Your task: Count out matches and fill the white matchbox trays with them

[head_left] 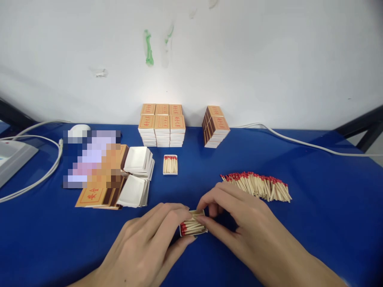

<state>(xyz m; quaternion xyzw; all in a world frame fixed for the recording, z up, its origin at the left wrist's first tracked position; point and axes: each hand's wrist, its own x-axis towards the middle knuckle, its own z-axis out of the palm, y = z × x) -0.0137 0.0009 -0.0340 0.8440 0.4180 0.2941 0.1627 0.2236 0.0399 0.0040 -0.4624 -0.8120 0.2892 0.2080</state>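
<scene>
My left hand (152,235) holds a small white matchbox tray (206,231), with fingers along its far side and the thumb at its near side. Inside the tray lie red-tipped matches (193,227), their heads toward the left. My right hand (236,215) is at the tray's right end, thumb and index finger closed around the pale ends of matches there; the other fingers are curled. Beyond my right hand, a heap of loose matches (263,185) is spread on the blue table, heads facing away. Another matchbox tray (170,173), filled with matches, stands farther back.
White trays (136,159) are stacked at left, beside orange matchbox sleeves (92,195). Closed matchboxes (162,123) stand in stacks by the wall, with a smaller stack (215,125) to their right. A white mouse (80,129) and white cables (299,141) lie on the blue table (329,231).
</scene>
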